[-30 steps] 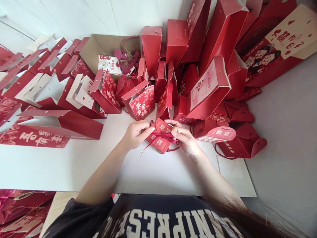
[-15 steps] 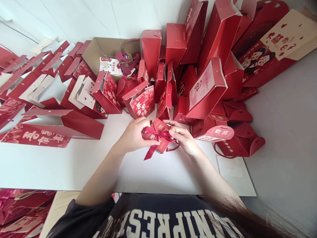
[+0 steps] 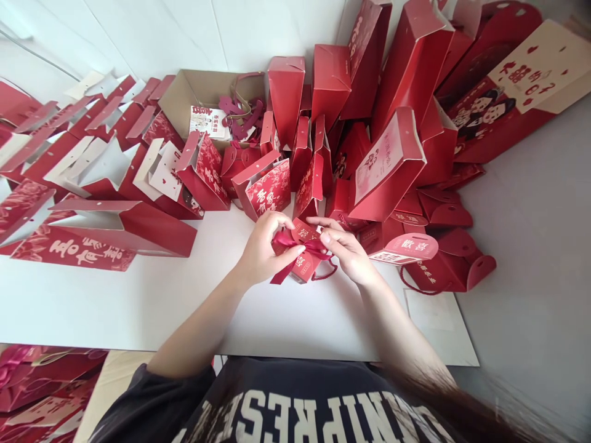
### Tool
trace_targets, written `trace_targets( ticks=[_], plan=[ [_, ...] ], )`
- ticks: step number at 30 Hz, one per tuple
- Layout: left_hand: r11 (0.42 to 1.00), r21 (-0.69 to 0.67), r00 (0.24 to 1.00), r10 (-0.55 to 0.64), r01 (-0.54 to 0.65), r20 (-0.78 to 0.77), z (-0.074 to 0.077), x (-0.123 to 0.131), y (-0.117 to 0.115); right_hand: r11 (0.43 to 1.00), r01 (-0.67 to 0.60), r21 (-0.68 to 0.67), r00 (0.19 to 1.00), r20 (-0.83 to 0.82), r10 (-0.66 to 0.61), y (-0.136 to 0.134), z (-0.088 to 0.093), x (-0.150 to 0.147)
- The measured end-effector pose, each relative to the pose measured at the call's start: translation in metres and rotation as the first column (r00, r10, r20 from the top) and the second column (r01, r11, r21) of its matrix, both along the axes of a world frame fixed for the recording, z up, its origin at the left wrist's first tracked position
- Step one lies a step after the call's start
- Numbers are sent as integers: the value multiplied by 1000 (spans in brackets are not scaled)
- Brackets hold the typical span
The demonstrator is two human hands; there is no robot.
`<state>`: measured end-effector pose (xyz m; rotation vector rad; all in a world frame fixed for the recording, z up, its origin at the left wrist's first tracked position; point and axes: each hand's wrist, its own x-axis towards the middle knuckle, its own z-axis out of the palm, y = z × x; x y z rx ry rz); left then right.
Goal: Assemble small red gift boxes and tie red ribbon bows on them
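A small red box (image 3: 305,264) with gold lettering sits at the table's middle, a dark red ribbon (image 3: 314,245) tied in a bow across its top. My left hand (image 3: 269,248) holds the left loop of the ribbon between thumb and fingers. At the box's right side, my right hand (image 3: 344,248) pinches the bow's right part with thumb and index finger. A ribbon tail hangs toward the lower left, and a twisted red cord handle (image 3: 329,271) curves out on the right.
Red paper bags (image 3: 157,227) crowd the left side, and tall ones (image 3: 285,101) stand behind. A cardboard box (image 3: 180,92) holds cards and ribbons. Handled red boxes (image 3: 455,258) lie at right on the white table (image 3: 184,307), beside a grey wall.
My left hand has moved right and slightly up along the ribbon, covering more of its left loop. My right hand has shifted slightly right. The view has shifted a little.
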<state>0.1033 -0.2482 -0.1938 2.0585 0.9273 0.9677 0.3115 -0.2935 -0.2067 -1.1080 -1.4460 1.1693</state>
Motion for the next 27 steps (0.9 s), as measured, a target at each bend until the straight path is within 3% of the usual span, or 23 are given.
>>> trace_targets(
  ticks=[3,6,8,11,12,14,17,19,20,23,27],
  plan=[
    [998,-15,998,-57,56,-31,1,4,-4,1000,-1,3,1000,25,1,1,1,2],
    [999,-15,998,-40,39,-58,4,3,-4,1000,18,-2,999,32,-18,1,1,2],
    [999,-20,994,42,-44,-103,9,-2,-3,1000,28,3,999,26,-28,1,0,2],
    [975,-89,937,169,-205,-304,18,-18,0,1000,29,-2,999,19,-29,0,0,3],
    [968,-152,917,133,-202,-376,20,-24,1,1000,27,-7,999,22,-26,0,-1,3],
    [933,-352,905,-85,-74,-416,22,-35,4,999,25,-22,999,26,-25,0,-2,2],
    [766,-625,870,-403,150,-285,21,-40,6,998,30,-55,999,-11,-31,0,-7,0],
    [663,-726,851,-477,184,-220,22,-37,7,995,61,-76,995,-72,-66,0,-12,-2],
    [647,-744,861,-464,166,-211,23,-36,8,993,88,-83,990,-106,-96,-1,-15,-4],
    [682,-726,927,-319,81,-197,25,-34,13,977,187,-103,965,-168,-202,-5,-20,-11],
    [655,-748,964,-252,109,-80,26,-36,15,966,237,-99,962,-115,-248,-13,-17,-21]
  ],
)
